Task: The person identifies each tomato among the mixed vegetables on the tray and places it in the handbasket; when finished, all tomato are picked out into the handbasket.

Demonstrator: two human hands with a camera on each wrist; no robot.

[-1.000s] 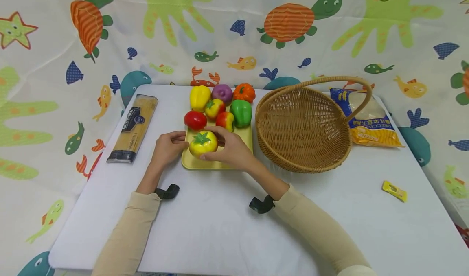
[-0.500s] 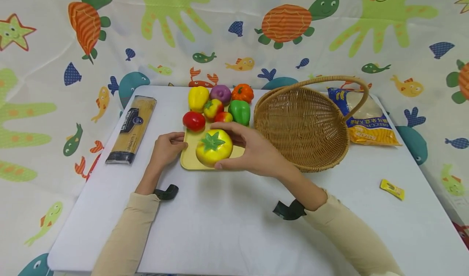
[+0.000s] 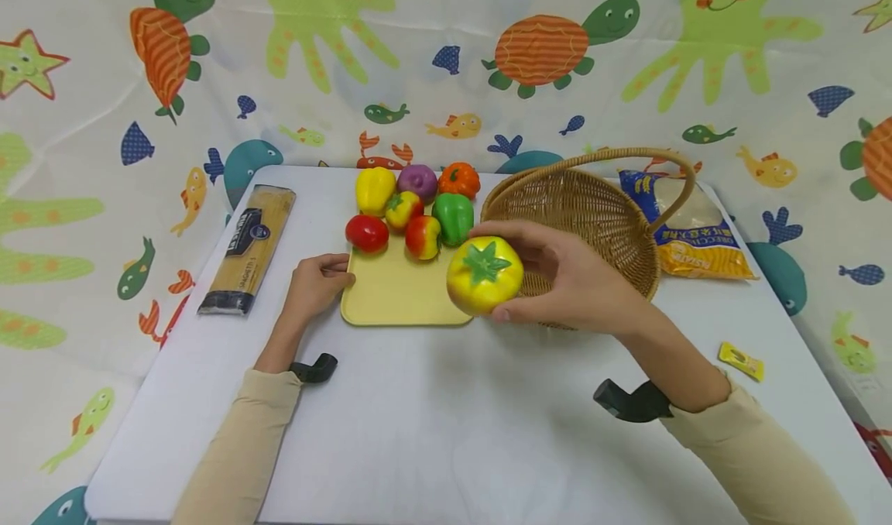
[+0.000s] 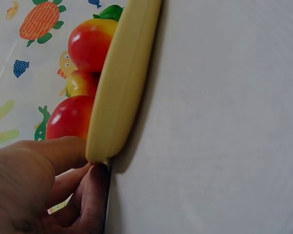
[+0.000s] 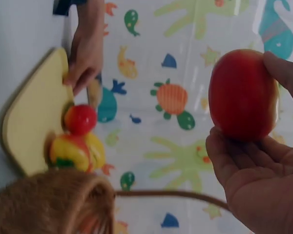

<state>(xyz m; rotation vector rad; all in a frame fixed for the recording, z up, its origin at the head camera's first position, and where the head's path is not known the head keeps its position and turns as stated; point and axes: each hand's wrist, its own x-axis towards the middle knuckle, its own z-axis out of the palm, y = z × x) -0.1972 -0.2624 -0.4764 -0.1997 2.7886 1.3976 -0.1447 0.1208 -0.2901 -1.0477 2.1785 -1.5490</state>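
Observation:
My right hand (image 3: 567,281) holds a yellow-and-red toy tomato (image 3: 485,275) with a green leafy top, raised between the tray and the wicker basket (image 3: 613,231). Its red underside faces the right wrist view, between thumb and fingers. At the left edge of the pale yellow tray (image 3: 400,296), my left hand (image 3: 312,285) pinches the rim, seen closer in the left wrist view. Toward the tray's back lie a red vegetable (image 3: 367,234), two red-yellow fruits (image 3: 423,238), a green pepper (image 3: 454,219), a yellow pepper (image 3: 375,190), a purple onion-like piece (image 3: 416,183) and an orange pumpkin-like piece (image 3: 459,180).
A spaghetti pack (image 3: 247,250) lies left of the tray. Behind the basket, whose handle arches high, is a blue-and-orange pasta bag (image 3: 697,231). A small yellow packet (image 3: 742,361) lies at the right of the white table (image 3: 418,432). A patterned cloth hangs behind.
My right hand has lifted the toy tomato off the tray area and carried it right, to the front of the basket. The left hand has stayed at the tray's edge.

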